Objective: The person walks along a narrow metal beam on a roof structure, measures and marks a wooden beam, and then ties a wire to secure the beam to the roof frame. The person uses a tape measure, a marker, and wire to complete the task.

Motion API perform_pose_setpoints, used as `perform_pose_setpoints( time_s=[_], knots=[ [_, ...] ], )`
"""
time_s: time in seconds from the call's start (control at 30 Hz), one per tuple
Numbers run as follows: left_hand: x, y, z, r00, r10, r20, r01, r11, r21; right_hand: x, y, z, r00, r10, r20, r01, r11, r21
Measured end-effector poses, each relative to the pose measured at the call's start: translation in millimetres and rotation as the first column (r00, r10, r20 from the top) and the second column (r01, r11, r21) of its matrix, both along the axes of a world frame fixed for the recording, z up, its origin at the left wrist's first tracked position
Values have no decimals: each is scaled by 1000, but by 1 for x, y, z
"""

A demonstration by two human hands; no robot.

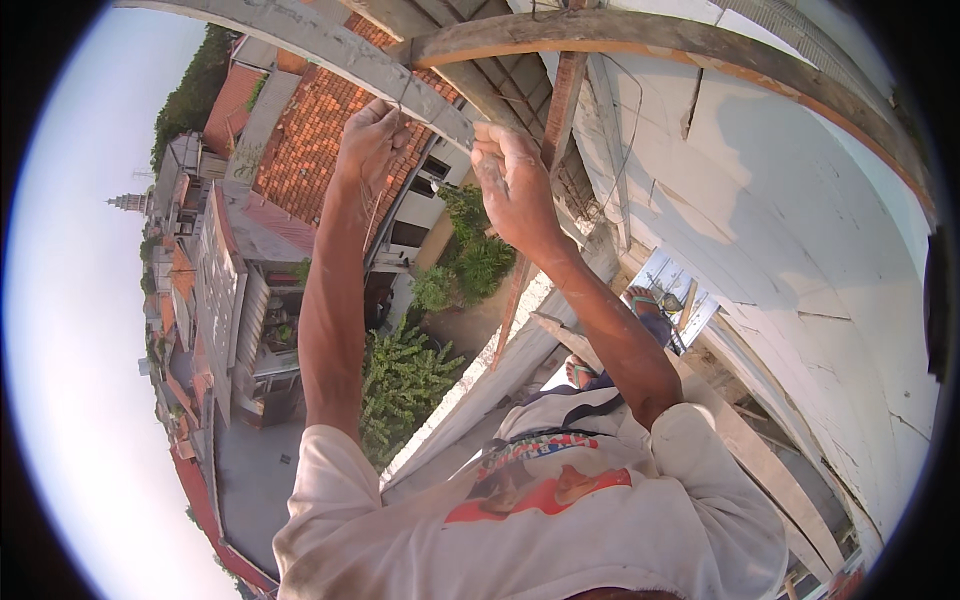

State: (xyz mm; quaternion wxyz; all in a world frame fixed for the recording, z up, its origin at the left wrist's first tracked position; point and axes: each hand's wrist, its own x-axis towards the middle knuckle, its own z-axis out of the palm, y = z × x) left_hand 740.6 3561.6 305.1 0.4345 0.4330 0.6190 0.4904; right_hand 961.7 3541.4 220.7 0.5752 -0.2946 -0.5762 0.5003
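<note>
High above tiled rooftops point(320, 150), the left hand point(368, 135) and right hand point(508, 175) pinch thin tie wire point(402, 95) closed-fingered at a grey timber point(330, 45), best pulled taut and evenly.

Red tiled roofs point(320, 140), green shrubs point(400, 385)

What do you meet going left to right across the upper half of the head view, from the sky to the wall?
Pale sky → distant tower → orange tiled roof → left hand at the grey plank → right hand → cracked white wall.
</note>
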Motion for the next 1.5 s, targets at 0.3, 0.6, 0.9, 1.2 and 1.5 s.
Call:
perform_pose_setpoints(
  time_s=[0.3,0.6,0.9,1.2,1.5],
  knots=[
    [-8,22,-5,993,-115,34,112,990,84,-56,108,8,976,205,-74,-217,947,-236],
    [24,12,4,999,26,28,-29,994,105,-55,121,35,827,562,-20,-511,737,-444],
    [11,0,2,995,14,-94,12,964,267,-68,125,21,876,434,-210,-478,836,-269],
    [3,-12,7,999,28,-34,-18,969,247,-51,118,32,910,409,-63,-411,876,-254],
    [-2,-14,-4,989,109,101,-130,963,237,-49,103,37,924,334,-184,-382,824,-418]
  ],
)
